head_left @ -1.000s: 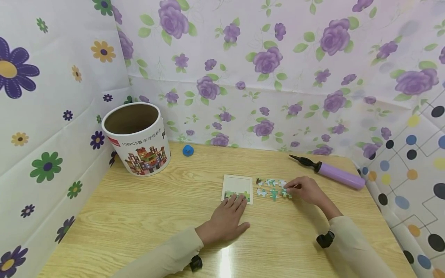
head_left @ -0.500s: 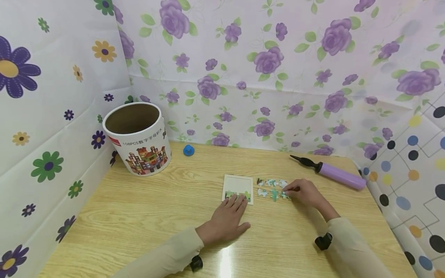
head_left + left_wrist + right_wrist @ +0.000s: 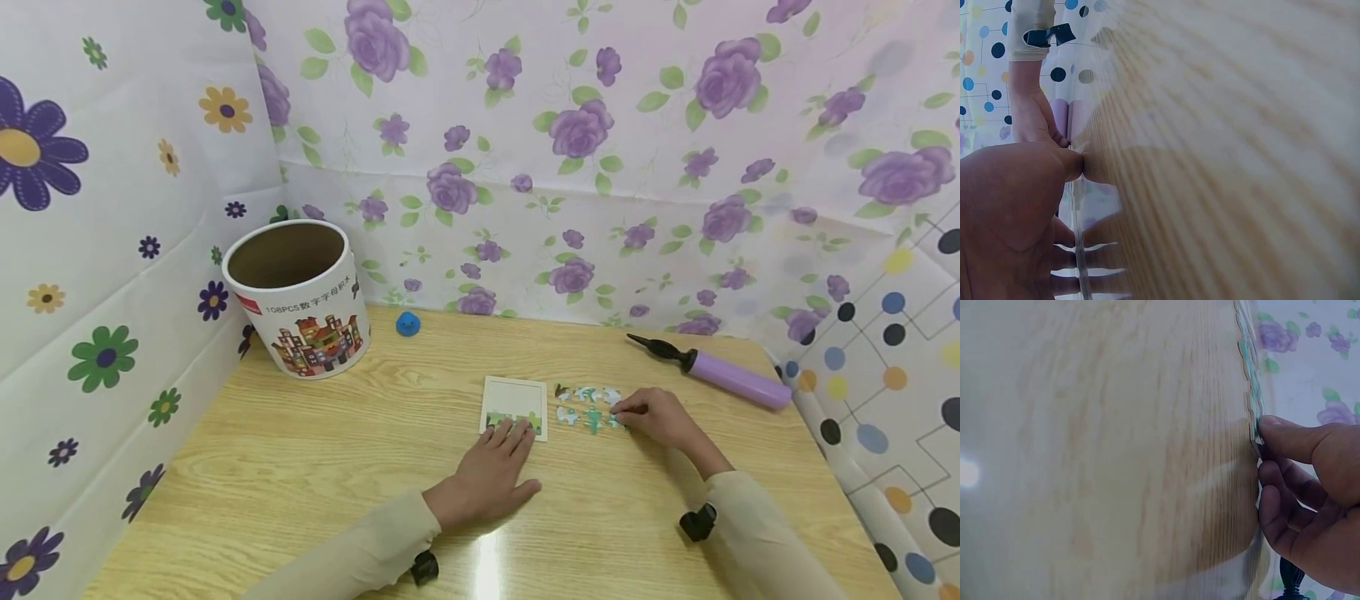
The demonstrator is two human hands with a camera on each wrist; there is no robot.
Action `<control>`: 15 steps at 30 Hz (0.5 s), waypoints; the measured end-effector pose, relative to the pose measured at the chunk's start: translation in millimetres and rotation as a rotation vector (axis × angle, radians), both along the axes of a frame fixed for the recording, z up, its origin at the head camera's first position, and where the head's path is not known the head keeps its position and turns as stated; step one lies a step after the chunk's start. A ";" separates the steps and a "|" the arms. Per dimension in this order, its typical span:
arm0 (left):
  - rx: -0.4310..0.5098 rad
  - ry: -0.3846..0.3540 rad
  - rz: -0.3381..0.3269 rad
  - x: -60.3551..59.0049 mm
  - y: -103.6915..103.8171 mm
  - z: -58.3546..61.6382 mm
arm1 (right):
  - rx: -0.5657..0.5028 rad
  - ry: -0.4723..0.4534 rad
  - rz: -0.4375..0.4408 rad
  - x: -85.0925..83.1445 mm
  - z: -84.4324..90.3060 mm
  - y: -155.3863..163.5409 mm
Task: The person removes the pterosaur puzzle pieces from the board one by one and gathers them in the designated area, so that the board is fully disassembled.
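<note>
A small white puzzle board [image 3: 514, 398] lies on the wooden table [image 3: 315, 467], with a strip of green pieces along its near edge. My left hand [image 3: 510, 433] lies flat, its straight fingertips pressing on that near edge. Several loose blue-green puzzle pieces [image 3: 587, 404] sit just right of the board. My right hand [image 3: 622, 414] has its fingers curled and pinches the piece at the right end of that group. In the right wrist view the thumb [image 3: 1285, 440] meets the edge of the pieces [image 3: 1250, 381]. In the left wrist view my left hand [image 3: 1016, 212] is flat against the table.
An open round cardboard tub [image 3: 296, 296] stands at the back left, with a small blue object [image 3: 407, 323] to its right. A purple hand pump [image 3: 720, 371] lies at the back right. Flower-patterned sheets wall in the table on three sides.
</note>
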State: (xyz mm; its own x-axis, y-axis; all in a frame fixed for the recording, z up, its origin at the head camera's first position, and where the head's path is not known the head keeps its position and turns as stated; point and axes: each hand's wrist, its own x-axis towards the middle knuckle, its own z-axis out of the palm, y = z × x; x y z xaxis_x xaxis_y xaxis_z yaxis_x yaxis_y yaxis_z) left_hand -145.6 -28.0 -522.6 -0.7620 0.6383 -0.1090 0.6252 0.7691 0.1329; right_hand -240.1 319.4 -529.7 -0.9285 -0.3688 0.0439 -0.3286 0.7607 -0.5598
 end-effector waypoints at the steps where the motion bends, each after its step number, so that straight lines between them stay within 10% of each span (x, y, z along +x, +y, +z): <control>1: 0.006 -0.001 0.000 0.1 0.1 0.1 | 0.001 0.000 0.000 0.1 -0.1 0.1; 15: 0.014 0.006 -0.003 0.2 1.4 0.1 | -0.016 0.003 0.023 -1.6 14.4 -21.4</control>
State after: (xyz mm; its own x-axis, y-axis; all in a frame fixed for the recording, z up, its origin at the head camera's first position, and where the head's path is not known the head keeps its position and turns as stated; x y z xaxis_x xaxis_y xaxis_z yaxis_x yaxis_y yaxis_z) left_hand -145.3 -26.6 -522.5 -0.7604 0.6424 -0.0956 0.6287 0.7649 0.1402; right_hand -241.7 298.0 -515.3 -0.9198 -0.3889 0.0527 -0.3472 0.7438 -0.5711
